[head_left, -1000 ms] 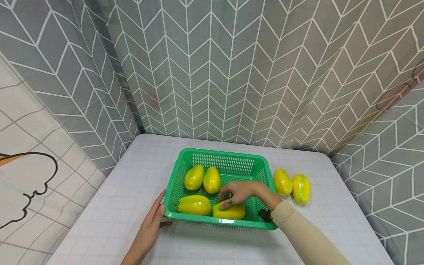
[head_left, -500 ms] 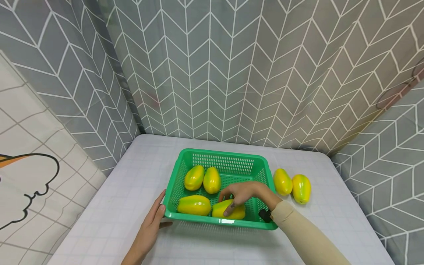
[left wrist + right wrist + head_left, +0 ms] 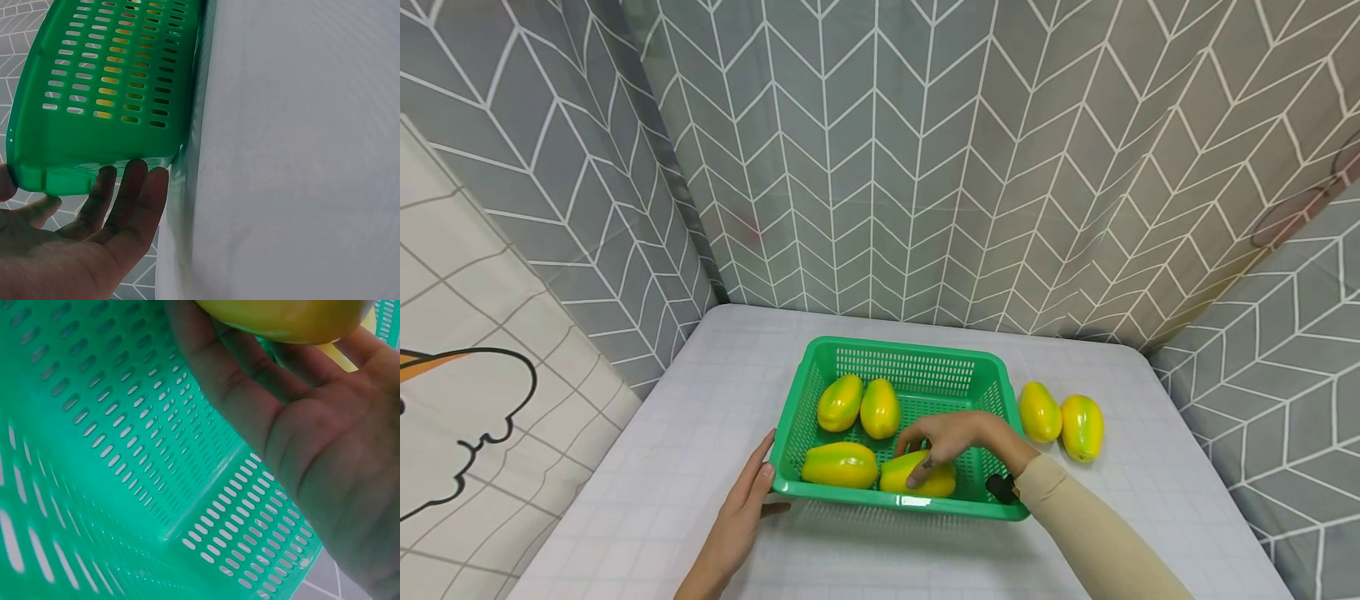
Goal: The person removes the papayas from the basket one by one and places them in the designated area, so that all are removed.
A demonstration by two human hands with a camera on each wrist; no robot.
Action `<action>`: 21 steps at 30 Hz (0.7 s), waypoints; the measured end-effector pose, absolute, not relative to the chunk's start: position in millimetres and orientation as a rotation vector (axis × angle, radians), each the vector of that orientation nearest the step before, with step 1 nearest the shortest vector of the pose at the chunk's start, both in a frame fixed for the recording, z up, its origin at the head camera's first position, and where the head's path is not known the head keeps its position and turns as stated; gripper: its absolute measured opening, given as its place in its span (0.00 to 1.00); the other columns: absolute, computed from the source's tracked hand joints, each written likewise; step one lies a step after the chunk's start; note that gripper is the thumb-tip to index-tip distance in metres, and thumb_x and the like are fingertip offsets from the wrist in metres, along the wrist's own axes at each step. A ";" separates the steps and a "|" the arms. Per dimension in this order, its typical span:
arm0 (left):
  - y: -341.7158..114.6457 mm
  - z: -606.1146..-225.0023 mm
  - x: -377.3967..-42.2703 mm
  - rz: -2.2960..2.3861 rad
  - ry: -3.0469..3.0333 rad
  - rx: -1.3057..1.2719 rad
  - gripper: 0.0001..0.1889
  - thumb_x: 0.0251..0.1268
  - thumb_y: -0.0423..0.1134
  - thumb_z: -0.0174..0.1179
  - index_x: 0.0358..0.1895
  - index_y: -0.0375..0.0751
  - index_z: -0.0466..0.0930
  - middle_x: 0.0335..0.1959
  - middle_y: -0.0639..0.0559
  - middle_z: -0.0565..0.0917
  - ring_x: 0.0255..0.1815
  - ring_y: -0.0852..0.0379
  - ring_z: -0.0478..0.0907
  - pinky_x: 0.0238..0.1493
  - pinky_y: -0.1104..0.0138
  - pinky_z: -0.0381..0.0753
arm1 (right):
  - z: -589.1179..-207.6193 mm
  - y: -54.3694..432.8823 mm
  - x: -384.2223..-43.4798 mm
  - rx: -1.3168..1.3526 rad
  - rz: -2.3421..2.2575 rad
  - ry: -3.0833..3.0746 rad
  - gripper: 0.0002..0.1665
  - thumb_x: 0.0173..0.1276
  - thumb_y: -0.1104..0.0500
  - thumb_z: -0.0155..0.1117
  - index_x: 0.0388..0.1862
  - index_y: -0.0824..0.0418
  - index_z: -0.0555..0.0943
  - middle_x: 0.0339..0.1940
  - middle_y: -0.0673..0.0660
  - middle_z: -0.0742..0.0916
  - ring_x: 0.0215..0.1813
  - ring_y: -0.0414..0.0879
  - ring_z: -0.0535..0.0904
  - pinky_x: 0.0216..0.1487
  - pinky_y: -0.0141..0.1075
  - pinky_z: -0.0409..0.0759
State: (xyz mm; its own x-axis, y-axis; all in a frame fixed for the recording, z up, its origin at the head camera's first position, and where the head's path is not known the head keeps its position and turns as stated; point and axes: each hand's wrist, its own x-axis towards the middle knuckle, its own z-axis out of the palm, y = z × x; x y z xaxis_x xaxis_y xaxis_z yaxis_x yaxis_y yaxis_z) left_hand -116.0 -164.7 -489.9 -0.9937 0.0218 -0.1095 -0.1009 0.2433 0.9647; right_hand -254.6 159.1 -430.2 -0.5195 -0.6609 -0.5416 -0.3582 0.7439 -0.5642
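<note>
A green slotted plastic basket [image 3: 917,343] holds several glossy yellow-green papayas. Reaching inside, my right hand [image 3: 951,435] grips the papaya [image 3: 942,482] at the front, thumb on its near side and fingers behind it. In the right wrist view, the fingers curl against the underside of that papaya [image 3: 294,319]. Beside it lies another papaya [image 3: 839,465], and two more papayas [image 3: 880,408] stand farther back on the left. At the basket's front left corner, my left hand [image 3: 737,512] holds on, its thumb at the rim and fingertips against the outer wall [image 3: 106,144].
Two papayas [image 3: 1082,427] lie side by side on the white-covered table [image 3: 1157,500], right of the basket. A black wrist device [image 3: 1000,487] overlaps the basket's front right corner. Grey patterned curtains [image 3: 880,167] hang behind and along the sides.
My right thumb has shifted slightly down and right along the papaya's near side. The basket, the left hand and the other papayas have stayed in place.
</note>
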 end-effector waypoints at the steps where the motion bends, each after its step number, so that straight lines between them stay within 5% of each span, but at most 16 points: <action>1: -164.6 -489.9 -116.2 1.871 2.397 -0.078 0.31 0.89 0.57 0.39 0.87 0.56 0.50 0.85 0.36 0.62 0.60 0.47 0.84 0.51 0.59 0.91 | -429.9 159.5 -254.3 -0.763 -0.506 2.165 0.26 0.67 0.43 0.76 0.63 0.45 0.84 0.62 0.43 0.86 0.63 0.39 0.80 0.69 0.42 0.81; 21: -164.6 -490.2 -116.1 1.873 2.390 -0.077 0.31 0.89 0.58 0.38 0.88 0.57 0.50 0.85 0.37 0.61 0.62 0.44 0.83 0.53 0.53 0.91 | -423.6 165.5 -257.5 -0.788 -0.535 2.227 0.27 0.67 0.41 0.75 0.63 0.44 0.83 0.64 0.44 0.86 0.65 0.43 0.80 0.70 0.46 0.81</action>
State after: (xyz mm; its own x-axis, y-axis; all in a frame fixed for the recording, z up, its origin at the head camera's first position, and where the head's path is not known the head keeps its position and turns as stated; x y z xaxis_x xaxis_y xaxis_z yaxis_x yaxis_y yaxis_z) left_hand -116.1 -164.6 -490.2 -0.9932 0.0245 -0.1135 -0.1044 0.2404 0.9650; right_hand -257.5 165.5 -423.6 -0.5666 -0.6699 -0.4798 -0.3789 0.7289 -0.5702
